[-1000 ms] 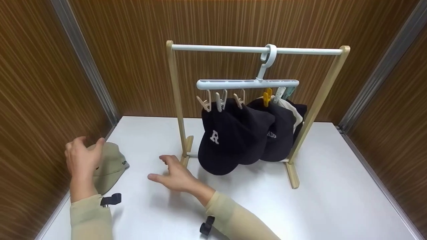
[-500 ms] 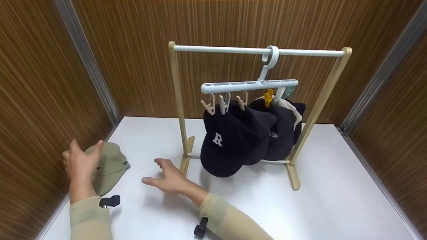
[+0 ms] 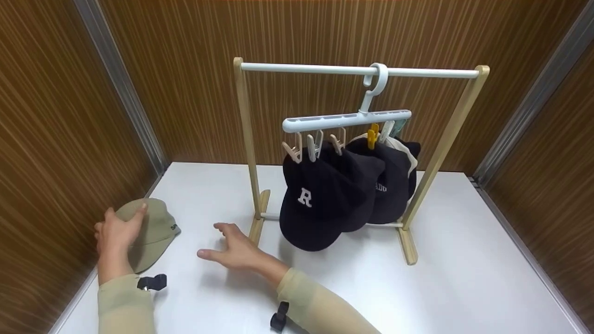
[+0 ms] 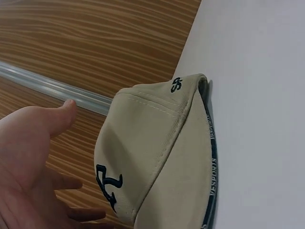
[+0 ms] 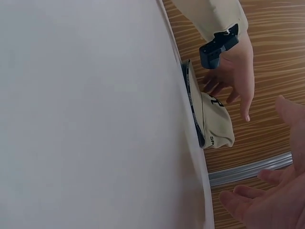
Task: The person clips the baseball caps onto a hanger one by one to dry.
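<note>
A beige cap (image 3: 158, 225) with dark lettering lies on the white table at the left, against the wooden side wall. Over its left side hovers my left hand (image 3: 113, 234), thumb and fingers spread around the crown; the left wrist view shows a gap between thumb and cap. My right hand (image 3: 239, 250) is held above the table in front of the rack's left foot, thumb and fingers apart with nothing between them. Behind it, a navy cap (image 3: 301, 222) with a white R hangs from clothespins (image 3: 314, 147) on a pale blue hanger (image 3: 325, 122).
The hanger hooks over the white bar (image 3: 301, 68) of a wooden-framed rack (image 3: 438, 148). More dark caps (image 3: 390, 199) hang behind the R cap, with a yellow clothespin (image 3: 372, 137) among their clips. Wood-patterned walls (image 3: 199, 93) enclose the table (image 3: 464, 260) at back and sides.
My left hand has lowered and come closer around the beige cap. The right hand has shifted slightly left. The hanger has turned a little, its left end swinging toward me with the caps.
</note>
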`<state>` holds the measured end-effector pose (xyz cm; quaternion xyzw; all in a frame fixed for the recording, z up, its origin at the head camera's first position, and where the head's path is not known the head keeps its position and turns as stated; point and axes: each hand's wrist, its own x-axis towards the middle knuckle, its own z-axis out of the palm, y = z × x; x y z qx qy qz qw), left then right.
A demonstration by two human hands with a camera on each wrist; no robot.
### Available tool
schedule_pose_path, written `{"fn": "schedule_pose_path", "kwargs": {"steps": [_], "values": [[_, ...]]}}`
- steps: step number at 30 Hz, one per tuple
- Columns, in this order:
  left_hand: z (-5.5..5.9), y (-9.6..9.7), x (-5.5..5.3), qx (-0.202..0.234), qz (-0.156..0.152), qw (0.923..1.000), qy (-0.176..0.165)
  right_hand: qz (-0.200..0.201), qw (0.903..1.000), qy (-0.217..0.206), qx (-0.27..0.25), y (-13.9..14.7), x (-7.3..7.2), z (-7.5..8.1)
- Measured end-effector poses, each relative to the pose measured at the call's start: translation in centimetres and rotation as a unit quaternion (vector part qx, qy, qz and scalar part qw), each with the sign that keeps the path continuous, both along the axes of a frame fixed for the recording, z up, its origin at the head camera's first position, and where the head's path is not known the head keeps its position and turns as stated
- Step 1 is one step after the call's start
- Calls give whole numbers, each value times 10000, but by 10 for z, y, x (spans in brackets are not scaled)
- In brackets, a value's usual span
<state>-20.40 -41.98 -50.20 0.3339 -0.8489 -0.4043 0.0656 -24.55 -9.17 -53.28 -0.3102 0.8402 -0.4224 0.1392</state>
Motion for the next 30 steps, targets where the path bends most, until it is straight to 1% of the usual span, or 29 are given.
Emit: {"fn": "schedule_pose_path", "kwargs": {"steps": [5,9,15,18,25,30], "values": [[-4,-3,-8,107,-204,9996,-152,-96,9999,-28,61,-3,-4,-1],[-7,-6,-15,151,-352,9991,-178,-167,9998,-94,52,-4,-7,-1],[-13,-9,-27,45,-601,9979,-217,-240,9997,-92,1,-6,-14,-3],[-16,-11,-33,13,-661,9975,-233,-279,9996,-87,-17,-8,-17,-5],[-14,-12,-45,-3,-804,9967,-105,-341,9994,-99,22,-9,-24,-6],[-11,-13,-54,-9,-923,9955,-209,-450,9989,-96,5,-11,-28,-5]]}}
